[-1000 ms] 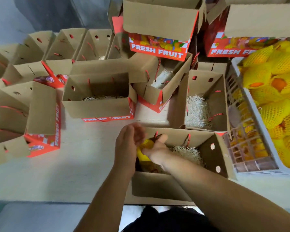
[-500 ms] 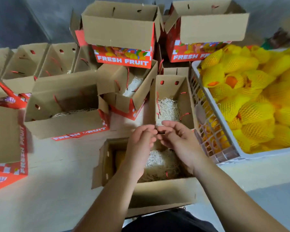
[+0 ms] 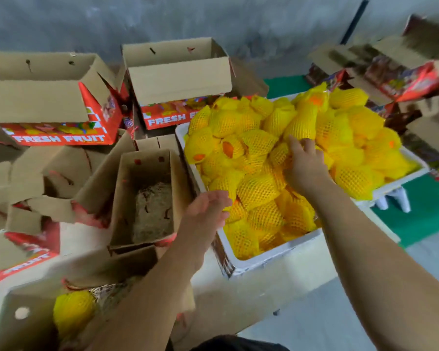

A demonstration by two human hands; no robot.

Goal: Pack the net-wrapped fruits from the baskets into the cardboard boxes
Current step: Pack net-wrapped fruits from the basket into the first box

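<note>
Red boxes at the back read "FRESH FRUIT" in white. Pale bench, grey wall behind, green floor on the right. The white basket is heaped with yellow net-wrapped fruits; right hand is down in the pile, grip curling onto one. Left hand hovers at the rim, fingers loose and spread. One wrapped fruit already sits in the near box.

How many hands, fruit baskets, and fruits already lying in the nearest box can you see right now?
Hands: 2, left hand and right hand
Fruit basket: 1
Net-wrapped fruit in the nearest box: 1
Total: 4
</note>
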